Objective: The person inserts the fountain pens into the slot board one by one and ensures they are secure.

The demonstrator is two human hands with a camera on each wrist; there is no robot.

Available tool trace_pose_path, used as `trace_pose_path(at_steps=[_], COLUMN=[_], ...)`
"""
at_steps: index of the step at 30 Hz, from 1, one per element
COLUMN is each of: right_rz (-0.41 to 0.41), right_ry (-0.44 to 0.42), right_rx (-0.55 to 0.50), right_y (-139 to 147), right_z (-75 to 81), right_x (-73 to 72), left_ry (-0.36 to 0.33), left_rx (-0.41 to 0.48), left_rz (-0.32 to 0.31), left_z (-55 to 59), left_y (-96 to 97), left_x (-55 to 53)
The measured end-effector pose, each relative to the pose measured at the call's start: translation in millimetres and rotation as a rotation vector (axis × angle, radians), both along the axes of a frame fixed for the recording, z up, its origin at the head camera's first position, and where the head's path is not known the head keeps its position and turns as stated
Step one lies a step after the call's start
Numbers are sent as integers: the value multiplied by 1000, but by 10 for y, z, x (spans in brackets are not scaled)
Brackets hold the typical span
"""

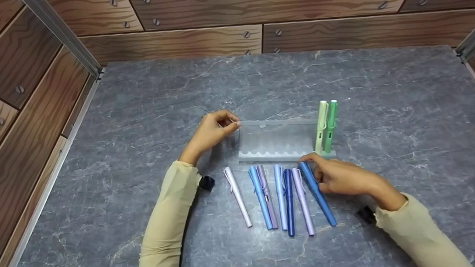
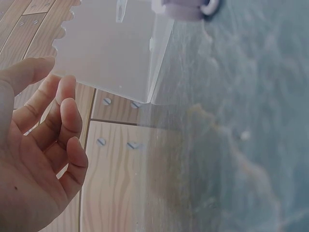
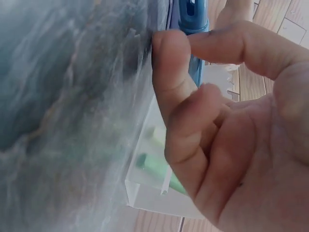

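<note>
A clear pen stand with a scalloped front ledge stands mid-table. My left hand pinches its upper left corner between thumb and fingertips; in the left wrist view the stand's side panel meets those fingertips. Two pens stand upright at the stand's right end, a pale green pen and a green pen. My right hand pinches a blue pen near its upper end, just in front of the ledge. The right wrist view shows thumb and forefinger at the blue pen.
Left of the blue pen, several pens lie in a loose row: a white pen, a light blue pen, a purple pen, another light blue pen, a dark blue pen and a lavender pen. Wood-patterned walls border the table.
</note>
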State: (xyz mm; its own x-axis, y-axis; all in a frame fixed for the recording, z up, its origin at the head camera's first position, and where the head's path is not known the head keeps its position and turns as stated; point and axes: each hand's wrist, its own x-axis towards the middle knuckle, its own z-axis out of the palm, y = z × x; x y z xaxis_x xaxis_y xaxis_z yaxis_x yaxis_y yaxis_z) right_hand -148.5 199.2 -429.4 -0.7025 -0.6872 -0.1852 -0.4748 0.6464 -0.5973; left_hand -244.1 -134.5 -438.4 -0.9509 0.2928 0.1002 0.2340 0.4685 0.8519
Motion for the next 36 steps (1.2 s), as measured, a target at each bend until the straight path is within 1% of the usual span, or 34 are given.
trace_pose_path(at_steps=[5, 11, 15, 19, 24, 30, 36], right_rz=[-3, -18, -14, -13, -36, -40, -49], right_ry=[-84, -212, -268, -296, -319, -321, -319], right_rx=[-51, -128, -178, -217, -252, -295, -303], right_y=[26, 51, 73, 101, 139, 154, 143], right_z=[7, 26, 52, 76, 108, 135, 168], right_x=[-28, -51, -63, -75, -87, -94, -95], left_ry=[0, 1, 13, 16, 11, 3, -5], left_rx=[-3, -16, -25, -30, -34, -32, -30], left_rz=[2, 3, -4, -4, 2, 4, 1], left_z=[-1, 5, 10, 14, 20, 27, 23], left_y=[-1, 0, 0, 0, 2, 7, 2], left_x=[-5, -6, -5, -4, -1, 0, 2])
